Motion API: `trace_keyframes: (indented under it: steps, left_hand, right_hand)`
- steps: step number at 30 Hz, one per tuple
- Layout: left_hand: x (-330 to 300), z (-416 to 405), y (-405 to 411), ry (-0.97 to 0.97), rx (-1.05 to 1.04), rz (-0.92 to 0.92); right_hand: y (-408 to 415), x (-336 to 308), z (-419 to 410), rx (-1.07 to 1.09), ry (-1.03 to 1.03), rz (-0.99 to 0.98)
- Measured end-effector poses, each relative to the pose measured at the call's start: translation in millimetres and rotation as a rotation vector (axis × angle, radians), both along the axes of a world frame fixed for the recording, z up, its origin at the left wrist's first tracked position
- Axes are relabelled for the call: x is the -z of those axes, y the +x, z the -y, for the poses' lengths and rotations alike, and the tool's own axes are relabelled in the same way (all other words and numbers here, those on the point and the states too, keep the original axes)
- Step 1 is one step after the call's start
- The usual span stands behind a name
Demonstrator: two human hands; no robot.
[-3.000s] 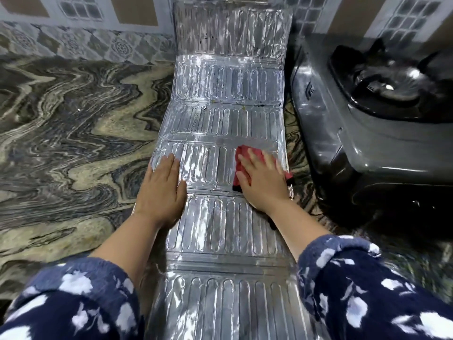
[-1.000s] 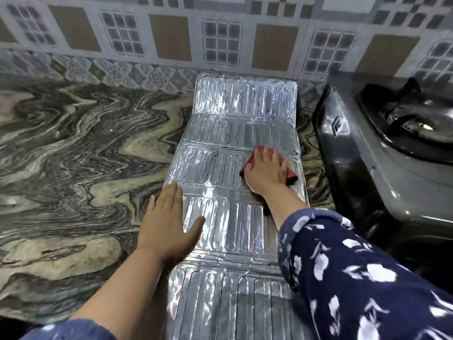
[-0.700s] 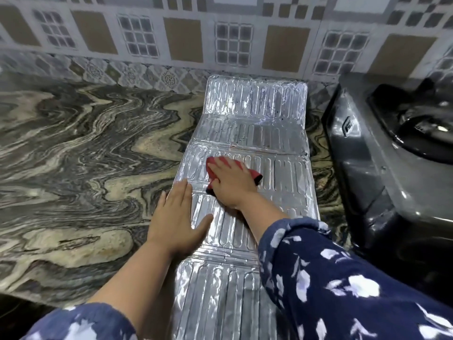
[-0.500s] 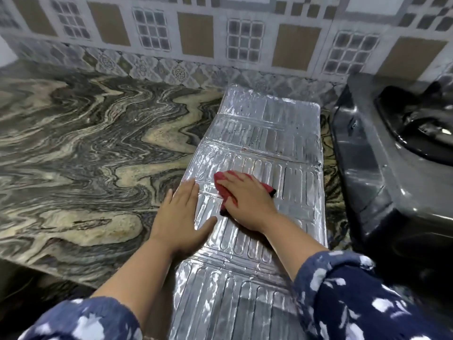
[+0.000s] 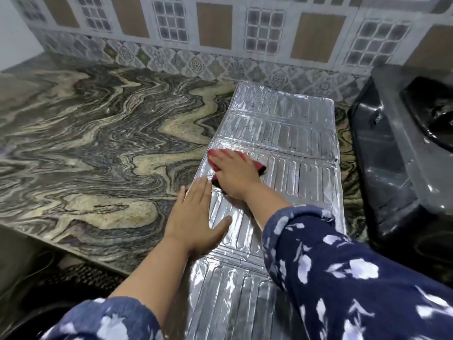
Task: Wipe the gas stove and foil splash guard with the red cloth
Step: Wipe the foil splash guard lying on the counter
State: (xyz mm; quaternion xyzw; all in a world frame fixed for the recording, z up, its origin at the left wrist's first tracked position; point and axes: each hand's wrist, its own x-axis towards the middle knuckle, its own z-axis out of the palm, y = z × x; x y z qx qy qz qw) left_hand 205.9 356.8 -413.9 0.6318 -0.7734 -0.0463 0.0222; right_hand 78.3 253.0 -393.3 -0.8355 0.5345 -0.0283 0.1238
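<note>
While my right hand point(image 5: 236, 176) lies flat, fingers straight, pressing the red cloth point(image 5: 257, 164) against the foil splash guard point(image 5: 294, 148), my left hand point(image 5: 196, 220) rests open beside it, palm down on the guard's left edge, thumb spread onto the foil. The cloth shows only around my fingertips and knuckles, on the left part of the guard's middle panel. The guard lies unfolded flat on the marbled counter point(image 5: 98, 148), its far end near the tiled wall point(image 5: 215, 33). The gas stove point(image 5: 404, 168) stands just to the right of the guard, dark and apart from both hands.
</note>
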Motion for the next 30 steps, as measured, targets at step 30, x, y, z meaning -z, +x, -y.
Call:
trace_keyframes:
  steps: [30]
  left_hand:
    - [-11,161,6,0.047,0.053,-0.02]
  right_hand:
    - [-52,13,-22,0.241,-0.095,0.03]
